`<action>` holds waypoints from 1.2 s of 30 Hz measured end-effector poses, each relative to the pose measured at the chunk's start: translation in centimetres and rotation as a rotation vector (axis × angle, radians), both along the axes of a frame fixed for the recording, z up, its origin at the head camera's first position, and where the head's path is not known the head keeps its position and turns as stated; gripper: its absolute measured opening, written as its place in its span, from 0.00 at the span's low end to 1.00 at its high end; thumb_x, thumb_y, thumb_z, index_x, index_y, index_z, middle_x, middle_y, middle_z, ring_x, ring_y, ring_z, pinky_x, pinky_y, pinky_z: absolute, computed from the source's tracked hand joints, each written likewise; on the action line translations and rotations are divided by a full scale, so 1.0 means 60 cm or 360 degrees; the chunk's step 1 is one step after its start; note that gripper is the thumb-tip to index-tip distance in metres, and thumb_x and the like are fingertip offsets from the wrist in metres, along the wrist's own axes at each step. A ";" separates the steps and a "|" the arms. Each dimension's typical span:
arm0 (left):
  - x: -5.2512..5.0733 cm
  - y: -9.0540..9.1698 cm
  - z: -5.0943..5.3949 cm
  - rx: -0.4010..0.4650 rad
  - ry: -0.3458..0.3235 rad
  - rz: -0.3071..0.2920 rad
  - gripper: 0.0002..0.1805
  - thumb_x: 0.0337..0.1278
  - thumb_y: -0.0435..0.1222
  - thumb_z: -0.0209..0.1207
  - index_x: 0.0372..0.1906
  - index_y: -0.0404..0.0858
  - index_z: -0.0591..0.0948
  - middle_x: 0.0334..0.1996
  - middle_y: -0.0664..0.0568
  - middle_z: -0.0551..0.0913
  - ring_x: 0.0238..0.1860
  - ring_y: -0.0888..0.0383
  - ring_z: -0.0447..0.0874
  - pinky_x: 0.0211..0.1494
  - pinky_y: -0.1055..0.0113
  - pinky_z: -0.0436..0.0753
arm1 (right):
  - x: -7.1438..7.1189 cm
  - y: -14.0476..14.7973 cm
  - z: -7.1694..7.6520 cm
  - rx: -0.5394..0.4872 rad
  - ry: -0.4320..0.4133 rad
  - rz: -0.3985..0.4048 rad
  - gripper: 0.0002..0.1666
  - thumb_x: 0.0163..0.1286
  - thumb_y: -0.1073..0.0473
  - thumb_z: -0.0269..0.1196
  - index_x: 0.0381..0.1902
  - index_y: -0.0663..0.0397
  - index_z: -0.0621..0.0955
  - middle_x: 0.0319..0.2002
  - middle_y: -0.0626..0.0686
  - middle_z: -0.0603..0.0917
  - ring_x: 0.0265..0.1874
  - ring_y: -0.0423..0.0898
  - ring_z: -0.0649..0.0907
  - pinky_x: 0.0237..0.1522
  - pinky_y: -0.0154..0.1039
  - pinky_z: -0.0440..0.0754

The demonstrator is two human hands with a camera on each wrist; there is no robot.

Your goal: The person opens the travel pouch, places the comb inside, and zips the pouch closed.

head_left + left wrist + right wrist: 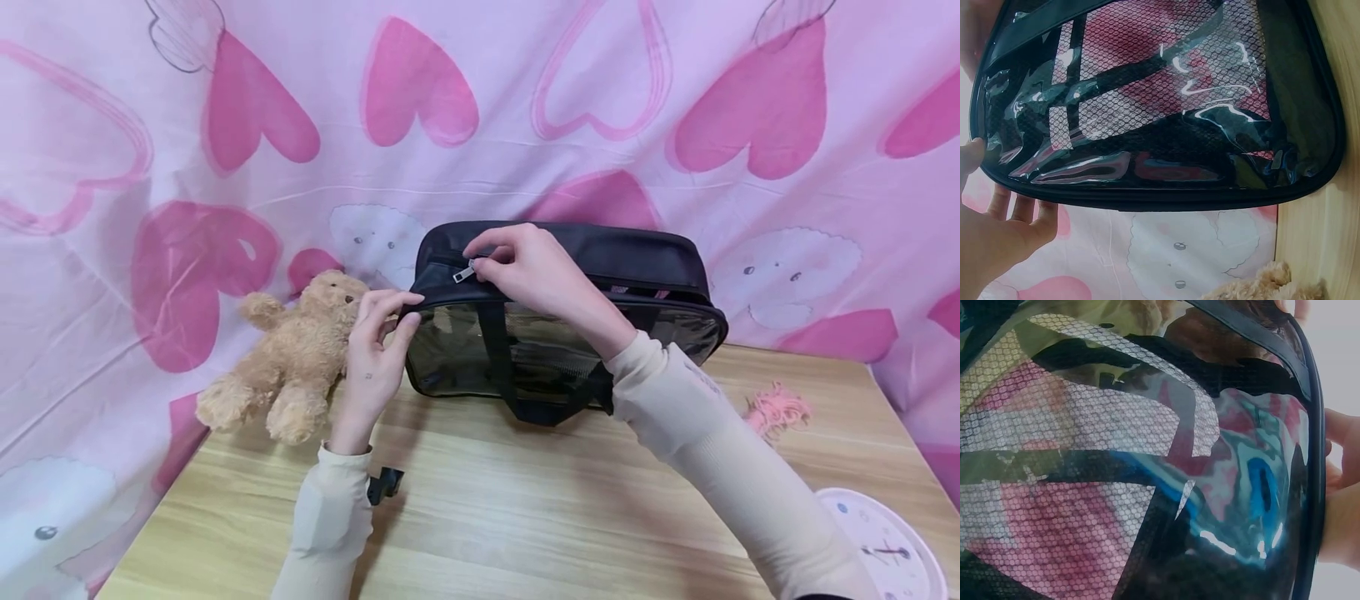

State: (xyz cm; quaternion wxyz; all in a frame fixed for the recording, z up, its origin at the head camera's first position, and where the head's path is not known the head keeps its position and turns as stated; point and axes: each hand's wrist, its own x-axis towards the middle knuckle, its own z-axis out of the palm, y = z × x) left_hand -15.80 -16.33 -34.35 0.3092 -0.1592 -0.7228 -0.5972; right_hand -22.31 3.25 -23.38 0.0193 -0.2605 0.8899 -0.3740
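Observation:
A black bag (660, 254) with a clear plastic front panel (1147, 172) stands on the table, its dark strap (491, 342) hanging down the front. Mesh (1066, 531) shows through the plastic. My right hand (536, 267) is at the top left of the bag, thumb and forefinger pinching the metal zipper pull (464, 273). Farther right along the top, a narrow gap shows. The left hand (377, 354) grips the bag's upper left corner, thumb in front; in the left wrist view its other fingers (1044, 219) reach behind the black edge.
A tan teddy bear (300, 358) leans against the heart-print cloth (480, 175), left of the bag. On the right lie a pink bundle of cord (780, 410) and a round white clock (885, 542), partly behind the right sleeve. A small black object (386, 485) shows beside the left sleeve.

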 end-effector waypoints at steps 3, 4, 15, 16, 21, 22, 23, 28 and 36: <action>-0.005 -0.002 -0.007 -0.0006 -0.0011 0.0001 0.11 0.60 0.23 0.56 0.46 0.29 0.80 0.43 0.46 0.71 0.47 0.56 0.69 0.46 0.68 0.74 | -0.002 -0.006 0.000 0.0057 0.0010 0.0003 0.12 0.66 0.58 0.58 0.44 0.45 0.85 0.32 0.47 0.85 0.25 0.42 0.78 0.30 0.39 0.74; -0.005 -0.002 -0.007 -0.0009 -0.0013 0.0000 0.11 0.60 0.23 0.56 0.46 0.29 0.80 0.43 0.45 0.71 0.47 0.56 0.69 0.46 0.68 0.74 | -0.002 -0.007 -0.001 0.0083 0.0012 -0.0001 0.12 0.67 0.58 0.57 0.44 0.44 0.85 0.33 0.47 0.85 0.24 0.42 0.78 0.30 0.39 0.74; 0.022 0.015 0.038 -0.0070 -0.0055 0.0006 0.09 0.59 0.20 0.54 0.44 0.22 0.78 0.41 0.37 0.70 0.46 0.54 0.68 0.46 0.66 0.73 | -0.001 -0.018 -0.001 0.0331 0.0049 -0.0050 0.17 0.65 0.61 0.54 0.44 0.43 0.86 0.34 0.46 0.84 0.25 0.42 0.77 0.33 0.38 0.73; 0.023 0.016 0.039 -0.0071 -0.0056 0.0006 0.09 0.59 0.20 0.54 0.44 0.22 0.78 0.41 0.37 0.70 0.46 0.54 0.68 0.46 0.66 0.73 | -0.001 -0.018 -0.001 0.0346 0.0051 -0.0048 0.17 0.65 0.61 0.53 0.43 0.43 0.86 0.35 0.47 0.84 0.28 0.42 0.78 0.35 0.38 0.73; 0.023 0.015 0.039 -0.0069 -0.0049 0.0009 0.09 0.59 0.21 0.55 0.44 0.22 0.78 0.41 0.37 0.70 0.46 0.55 0.68 0.46 0.66 0.73 | -0.002 -0.022 -0.002 0.0383 0.0080 -0.0047 0.14 0.63 0.61 0.55 0.39 0.43 0.86 0.37 0.48 0.84 0.37 0.42 0.79 0.42 0.40 0.74; 0.023 0.015 0.039 -0.0070 -0.0049 0.0009 0.09 0.60 0.21 0.55 0.44 0.22 0.78 0.42 0.37 0.70 0.46 0.55 0.68 0.46 0.66 0.73 | -0.003 -0.023 -0.002 0.0384 0.0087 -0.0048 0.13 0.63 0.61 0.56 0.38 0.43 0.86 0.36 0.48 0.84 0.37 0.42 0.79 0.42 0.40 0.74; 0.023 0.015 0.039 -0.0071 -0.0050 0.0010 0.09 0.60 0.21 0.55 0.44 0.23 0.78 0.42 0.37 0.70 0.46 0.56 0.68 0.46 0.66 0.73 | -0.003 -0.024 -0.002 0.0387 0.0092 -0.0048 0.12 0.63 0.61 0.56 0.37 0.43 0.85 0.35 0.48 0.84 0.36 0.42 0.79 0.41 0.40 0.74; 0.024 0.012 0.038 -0.0066 -0.0056 0.0021 0.09 0.59 0.21 0.55 0.44 0.22 0.78 0.42 0.37 0.70 0.46 0.56 0.68 0.46 0.67 0.73 | -0.004 -0.033 0.000 0.0421 0.0109 -0.0052 0.05 0.64 0.55 0.61 0.32 0.45 0.84 0.26 0.45 0.82 0.27 0.43 0.78 0.34 0.39 0.73; 0.023 0.008 0.037 -0.0043 -0.0055 0.0004 0.09 0.58 0.20 0.55 0.43 0.21 0.79 0.41 0.38 0.70 0.45 0.57 0.68 0.46 0.69 0.74 | -0.002 -0.043 0.002 0.0395 0.0158 -0.0153 0.12 0.56 0.49 0.70 0.23 0.48 0.82 0.23 0.47 0.80 0.26 0.45 0.76 0.30 0.39 0.72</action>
